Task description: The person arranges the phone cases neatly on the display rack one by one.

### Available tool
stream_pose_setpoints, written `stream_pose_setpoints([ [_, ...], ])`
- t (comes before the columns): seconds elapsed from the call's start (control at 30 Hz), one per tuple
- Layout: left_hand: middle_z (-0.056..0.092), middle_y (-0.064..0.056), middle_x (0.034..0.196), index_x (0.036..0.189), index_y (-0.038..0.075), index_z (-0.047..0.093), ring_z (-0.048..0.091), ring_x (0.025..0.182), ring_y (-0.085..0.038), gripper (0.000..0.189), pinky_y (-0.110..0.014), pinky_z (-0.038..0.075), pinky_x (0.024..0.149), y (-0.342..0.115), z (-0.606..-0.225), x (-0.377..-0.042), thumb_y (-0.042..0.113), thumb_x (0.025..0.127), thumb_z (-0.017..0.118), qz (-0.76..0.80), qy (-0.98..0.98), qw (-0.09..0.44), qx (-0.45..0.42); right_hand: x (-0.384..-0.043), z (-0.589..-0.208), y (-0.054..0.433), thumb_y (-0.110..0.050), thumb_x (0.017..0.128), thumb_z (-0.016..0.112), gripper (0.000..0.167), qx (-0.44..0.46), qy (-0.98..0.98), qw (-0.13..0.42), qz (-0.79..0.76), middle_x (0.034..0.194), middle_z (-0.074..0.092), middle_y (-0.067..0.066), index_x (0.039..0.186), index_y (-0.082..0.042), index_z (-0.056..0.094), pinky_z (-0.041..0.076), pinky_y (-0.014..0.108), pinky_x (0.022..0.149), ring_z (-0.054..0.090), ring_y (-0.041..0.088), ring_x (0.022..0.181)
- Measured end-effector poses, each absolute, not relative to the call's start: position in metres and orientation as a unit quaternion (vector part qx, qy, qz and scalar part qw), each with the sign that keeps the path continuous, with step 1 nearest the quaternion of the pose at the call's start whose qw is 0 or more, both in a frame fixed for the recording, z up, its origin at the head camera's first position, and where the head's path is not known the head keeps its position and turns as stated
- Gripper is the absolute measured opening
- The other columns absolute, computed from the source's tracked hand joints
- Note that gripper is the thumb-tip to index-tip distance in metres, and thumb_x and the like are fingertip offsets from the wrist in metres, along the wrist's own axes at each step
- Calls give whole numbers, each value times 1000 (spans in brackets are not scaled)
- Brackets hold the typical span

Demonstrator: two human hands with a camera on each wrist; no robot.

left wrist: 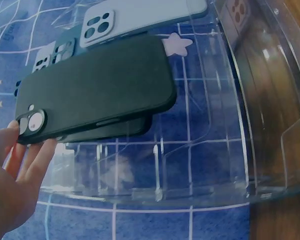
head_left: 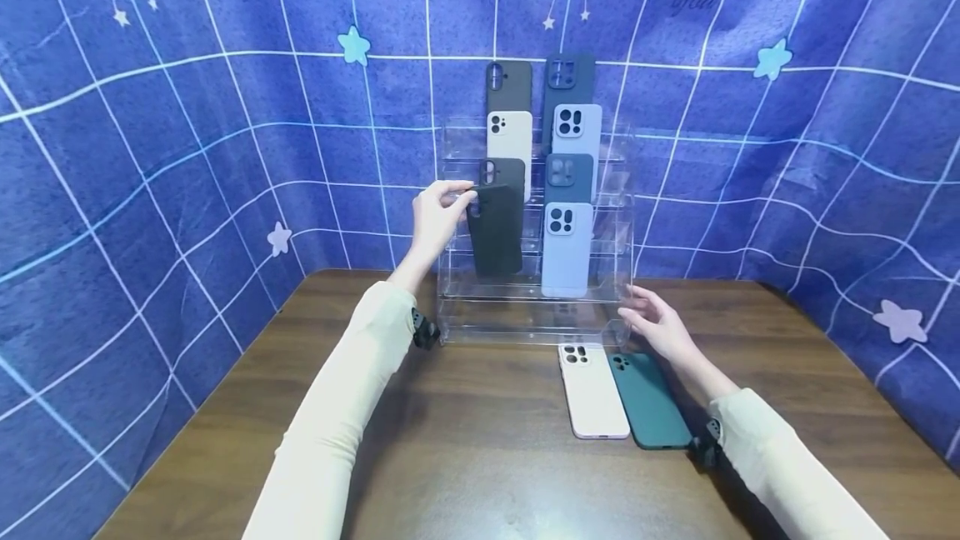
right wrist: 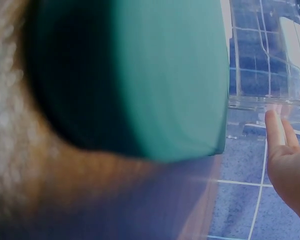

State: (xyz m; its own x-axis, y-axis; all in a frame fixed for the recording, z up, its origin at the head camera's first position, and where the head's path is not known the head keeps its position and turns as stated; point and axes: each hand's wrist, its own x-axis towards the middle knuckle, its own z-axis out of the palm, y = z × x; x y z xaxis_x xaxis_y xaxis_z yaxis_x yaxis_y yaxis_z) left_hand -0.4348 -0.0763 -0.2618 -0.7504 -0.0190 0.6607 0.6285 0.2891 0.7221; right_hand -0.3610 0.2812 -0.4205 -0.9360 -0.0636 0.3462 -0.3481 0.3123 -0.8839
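My left hand (head_left: pixel 437 219) pinches a black phone case (head_left: pixel 497 236) by its upper left corner, beside the camera cutout. The case stands over the lower left tiers of a clear acrylic display rack (head_left: pixel 480 332), overlapping another dark phone case (head_left: pixel 504 171) behind it. In the left wrist view, thumb and fingertips hold the edge of the black case (left wrist: pixel 97 85) next to its round camera opening. My right hand (head_left: pixel 663 327) is at the rack's lower right side, fingers loosely extended and fingertips right at the clear edge, with nothing in its grasp.
Light blue (head_left: pixel 566 252), navy (head_left: pixel 570 177) and white (head_left: pixel 508 133) phone cases stand on the rack's tiers. A pale pink case (head_left: pixel 596 398) and a green case (head_left: pixel 651 407) lie on the wooden table (head_left: pixel 465 440) in front. Blue patterned cloth (head_left: pixel 225 148) hangs around the table.
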Motion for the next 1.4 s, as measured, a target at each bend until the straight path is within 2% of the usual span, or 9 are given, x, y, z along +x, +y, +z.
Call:
stream_pose_setpoints([
  [0.23,71,-11,104,102,4,71,70,83,-26,20,-31,58,65,-74,-278,-438,14,84,70,-556,-746,310,-197,-363,-425,276,-8,93,57,54,133,-796,119,579,126,49,37,140,6,33,52,16,79,57,-11,87],
  [0.43,68,-13,111,102,2,71,69,93,-26,20,-38,58,70,-77,-297,-444,12,85,69,-555,-759,280,-192,-358,-426,268,-13,93,59,55,124,-794,119,583,128,49,34,140,2,35,51,16,80,57,-11,88],
  [0.63,68,-16,109,105,0,69,69,88,-31,22,-31,58,69,-86,-308,-445,11,86,67,-567,-758,268,-182,-359,-426,268,-16,93,59,56,128,-797,120,578,126,50,34,140,2,35,51,14,79,57,-10,88],
  [0.73,70,-16,104,106,0,69,70,81,-31,24,-26,57,65,-92,-311,-445,13,85,68,-556,-757,288,-185,-361,-422,272,-16,93,59,57,130,-798,112,578,126,50,34,140,2,35,51,13,78,58,-10,87],
  [0.87,72,-14,97,101,2,70,69,77,-24,21,-18,53,61,-102,-317,-446,15,84,70,-554,-748,323,-168,-361,-415,278,-19,92,61,58,132,-804,94,572,126,50,34,139,3,36,51,15,80,58,-8,89],
  [1.03,72,-15,95,96,3,71,65,75,-10,19,-13,48,66,-113,-330,-441,17,83,71,-575,-734,333,-142,-354,-410,288,-30,90,62,56,112,-844,74,519,125,55,28,133,3,47,54,24,83,64,6,94],
  [1.17,71,-14,99,96,3,70,62,77,-6,19,-18,48,70,-121,-344,-434,16,83,71,-588,-727,330,-131,-345,-411,296,-39,88,63,56,98,-883,56,455,122,60,21,127,0,55,53,27,83,65,19,99],
  [1.3,70,-16,103,101,2,69,64,85,-16,21,-30,50,79,-128,-357,-429,15,83,71,-594,-731,307,-136,-337,-415,304,-35,87,67,50,123,-905,43,405,117,65,18,121,0,60,49,19,81,62,21,102],
  [1.4,66,-22,110,110,-3,64,64,96,-31,30,-38,49,88,-130,-361,-423,11,85,69,-607,-738,254,-150,-332,-417,309,-27,85,69,47,157,-911,29,380,115,65,20,120,4,60,49,19,80,63,28,103],
])
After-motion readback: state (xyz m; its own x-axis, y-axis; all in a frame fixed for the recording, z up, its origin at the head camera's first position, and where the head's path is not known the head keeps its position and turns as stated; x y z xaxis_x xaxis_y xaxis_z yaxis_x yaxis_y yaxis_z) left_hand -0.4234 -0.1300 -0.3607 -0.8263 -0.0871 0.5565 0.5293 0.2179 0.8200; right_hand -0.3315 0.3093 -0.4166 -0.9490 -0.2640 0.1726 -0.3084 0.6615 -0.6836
